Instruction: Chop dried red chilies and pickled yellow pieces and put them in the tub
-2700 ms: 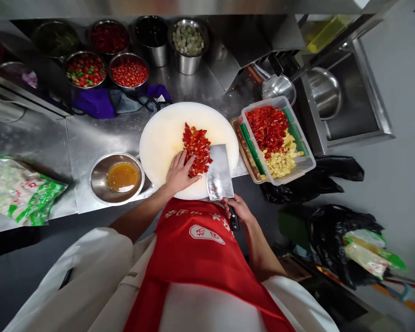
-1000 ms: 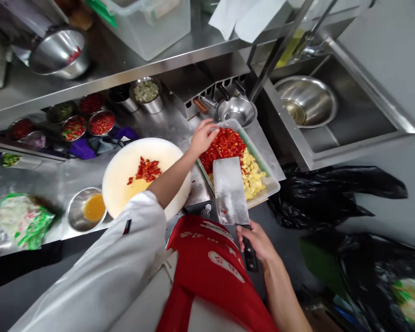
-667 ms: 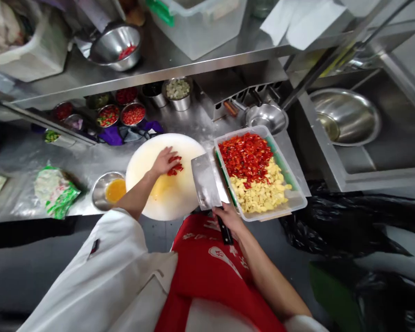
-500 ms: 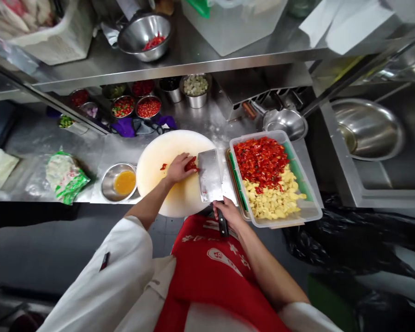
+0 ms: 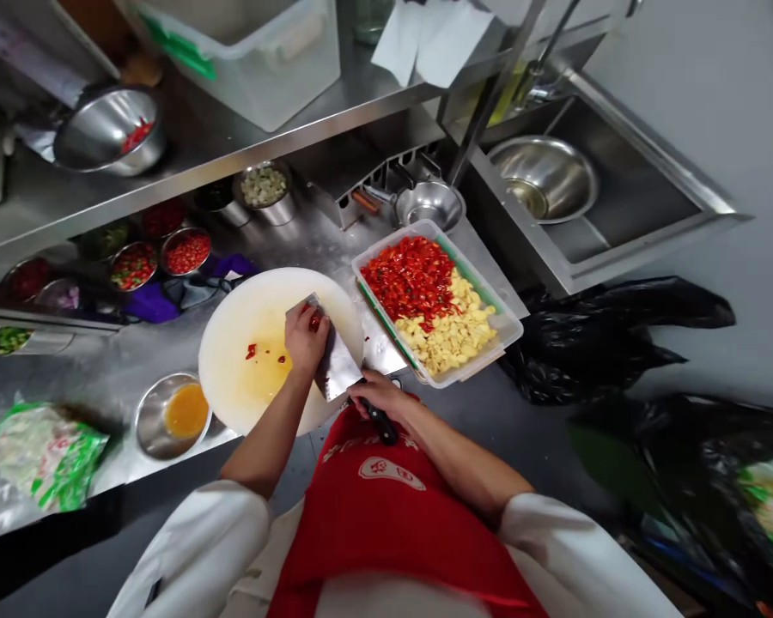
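My right hand (image 5: 374,395) is closed round the black handle of a cleaver (image 5: 338,362), whose broad blade lies tilted over the right part of the round white cutting board (image 5: 225,318). Cupped against the blade, my left hand (image 5: 306,339) has its fingers curled over some chopped red pepper (image 5: 314,323). A few red bits (image 5: 251,351) lie on the wet, yellowish middle of the board. Right of the board stands a clear plastic tub (image 5: 510,330) with chopped red pepper (image 5: 409,279) at its back left and chopped yellow pieces (image 5: 454,330) at its front right.
A steel bowl of orange liquid (image 5: 186,410) and a green-white bag (image 5: 48,455) are left of the board. Behind stand small tins, one with diced white pieces (image 5: 264,185), beneath a steel shelf (image 5: 232,163). A sink (image 5: 650,193) and black bags (image 5: 580,343) are right.
The view has swung right and tilted. The cleaver blade has turned and come under my left hand, with red pepper gathered against it. My right hand still grips the handle.
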The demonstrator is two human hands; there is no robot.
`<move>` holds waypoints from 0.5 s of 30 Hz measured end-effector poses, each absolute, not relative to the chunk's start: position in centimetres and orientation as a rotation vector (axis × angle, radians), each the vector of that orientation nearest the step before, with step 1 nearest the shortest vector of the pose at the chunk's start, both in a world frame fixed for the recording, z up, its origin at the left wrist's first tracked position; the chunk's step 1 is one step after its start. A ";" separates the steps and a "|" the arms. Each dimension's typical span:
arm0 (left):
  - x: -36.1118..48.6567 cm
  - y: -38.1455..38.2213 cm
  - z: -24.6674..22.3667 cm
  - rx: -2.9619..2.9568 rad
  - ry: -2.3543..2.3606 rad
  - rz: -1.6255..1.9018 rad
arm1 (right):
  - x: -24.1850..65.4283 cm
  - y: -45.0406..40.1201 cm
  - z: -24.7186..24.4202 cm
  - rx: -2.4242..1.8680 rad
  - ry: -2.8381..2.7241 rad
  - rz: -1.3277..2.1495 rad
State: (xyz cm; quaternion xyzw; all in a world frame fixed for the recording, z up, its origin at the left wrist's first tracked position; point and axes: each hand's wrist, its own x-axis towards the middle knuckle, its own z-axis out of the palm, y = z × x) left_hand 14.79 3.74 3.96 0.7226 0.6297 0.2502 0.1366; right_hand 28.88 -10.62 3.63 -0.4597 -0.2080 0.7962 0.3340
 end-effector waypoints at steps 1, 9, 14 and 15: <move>16.7 4.2 4.8 2.153 1.758 0.720 | 30.0 -10.8 4.0 -1.188 -0.495 2.049; 35.0 9.8 6.0 2.488 1.090 0.707 | 41.5 -9.7 7.6 -1.320 -0.318 1.552; 41.6 12.6 2.2 2.483 0.999 0.517 | 48.6 -12.6 8.6 -1.533 -0.271 1.317; 41.6 12.9 1.9 2.478 1.019 0.510 | 49.5 -13.8 8.7 -1.562 -0.268 1.299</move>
